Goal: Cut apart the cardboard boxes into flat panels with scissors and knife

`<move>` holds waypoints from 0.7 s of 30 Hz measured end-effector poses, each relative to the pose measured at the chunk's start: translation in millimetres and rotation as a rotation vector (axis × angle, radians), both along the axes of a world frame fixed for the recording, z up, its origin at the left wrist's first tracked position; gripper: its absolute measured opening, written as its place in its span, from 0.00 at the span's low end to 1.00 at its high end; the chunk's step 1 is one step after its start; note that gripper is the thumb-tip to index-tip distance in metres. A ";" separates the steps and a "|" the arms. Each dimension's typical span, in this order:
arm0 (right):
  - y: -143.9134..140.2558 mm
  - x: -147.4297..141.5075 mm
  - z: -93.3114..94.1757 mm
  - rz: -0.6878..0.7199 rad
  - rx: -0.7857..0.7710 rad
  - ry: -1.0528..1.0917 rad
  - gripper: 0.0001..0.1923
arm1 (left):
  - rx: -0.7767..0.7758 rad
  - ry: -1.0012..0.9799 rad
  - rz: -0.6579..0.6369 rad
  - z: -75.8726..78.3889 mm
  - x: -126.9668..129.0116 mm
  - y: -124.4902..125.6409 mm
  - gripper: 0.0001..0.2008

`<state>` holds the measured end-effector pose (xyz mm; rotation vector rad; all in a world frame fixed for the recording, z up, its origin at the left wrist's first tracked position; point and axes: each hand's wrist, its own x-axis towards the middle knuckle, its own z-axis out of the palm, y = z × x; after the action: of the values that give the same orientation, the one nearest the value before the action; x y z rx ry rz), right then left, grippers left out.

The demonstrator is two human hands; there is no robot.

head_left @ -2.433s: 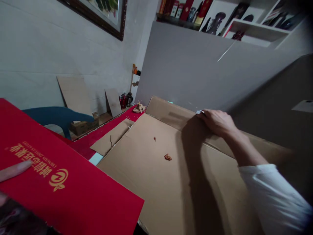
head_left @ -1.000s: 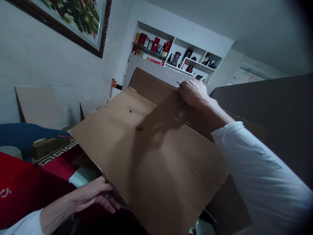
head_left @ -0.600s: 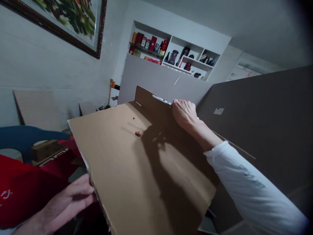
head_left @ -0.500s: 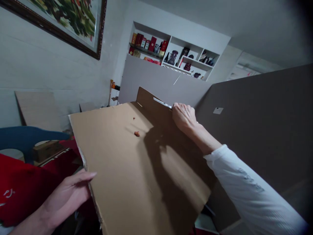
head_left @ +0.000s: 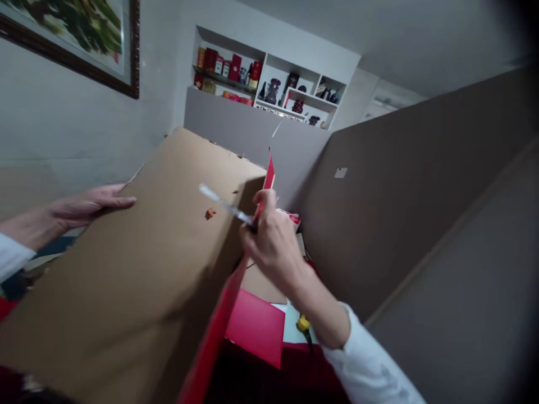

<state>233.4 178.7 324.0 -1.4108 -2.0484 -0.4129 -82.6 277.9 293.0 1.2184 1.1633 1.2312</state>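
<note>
Cardboard [head_left: 155, 224] tilted up between both hands, apparently opened out already, its red-backed flap [head_left: 221, 317] still joined along the right edge.
Left hand [head_left: 92, 203] pinches the upper-left edge; right hand [head_left: 272, 241] clasps flap and metal blade [head_left: 225, 205]; a brown scrap [head_left: 210, 213] lies on the face.

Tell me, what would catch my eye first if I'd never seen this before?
Probably the big tan cardboard sheet, tilted across the left and middle of the view, with the left hand holding its far-left edge. Next comes the right hand near the middle, gripping a slim silvery tool that points left across the cardboard. Behind, a dark-framed picture hangs at top left.
</note>
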 end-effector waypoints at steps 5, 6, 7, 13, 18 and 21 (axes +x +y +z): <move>-43.3 -37.9 -73.3 0.212 -0.274 0.143 0.20 | -0.209 0.194 -0.401 -3.6 6.7 35.8 0.30; -44.4 -42.5 -89.3 0.200 -0.314 0.178 0.19 | -0.248 0.227 -0.469 -7.2 14.5 39.9 0.28; -43.0 -45.3 -105.0 0.183 -0.344 0.253 0.17 | -0.278 0.260 -0.516 -11.4 23.4 44.0 0.27; -7.2 -38.3 -167.9 0.180 -0.374 0.708 0.18 | -0.223 0.505 -0.571 -39.8 78.2 79.9 0.22; 29.8 -27.6 -172.8 0.187 -0.468 0.903 0.13 | 0.235 0.850 -0.558 -58.3 111.6 109.8 0.21; 46.9 -18.1 -173.3 0.195 -0.567 0.985 0.11 | 0.262 0.896 -0.496 -70.4 113.9 117.3 0.21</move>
<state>215.3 225.5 150.7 -1.2881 -1.4527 0.8580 31.2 395.2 222.7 2.2200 1.1972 0.4426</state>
